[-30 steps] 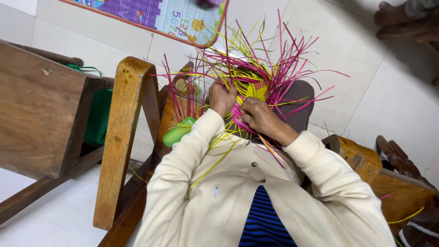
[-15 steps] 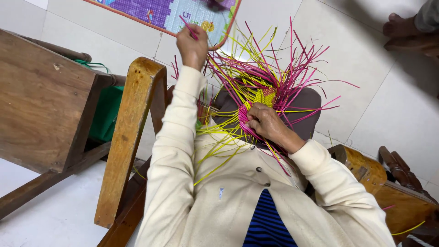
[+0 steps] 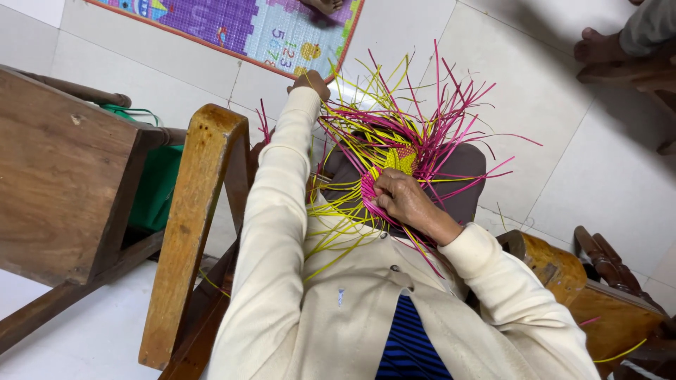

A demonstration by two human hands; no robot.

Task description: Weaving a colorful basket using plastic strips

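Left hand (image 3: 310,81) pinches one yellow strip, pulled taut; right hand (image 3: 401,199) presses pink-and-yellow woven plastic-strip mat (image 3: 394,158); overpull risks loosening weave

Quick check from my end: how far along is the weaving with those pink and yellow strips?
Done: a small woven centre, yellow ringed with pink, sits on the lap. In hand: the right hand presses the woven edge while the left hand, arm stretched out, pulls a yellow strip taut. Left: most of it, judging by the many long loose strips fanning out unwoven all round the centre.
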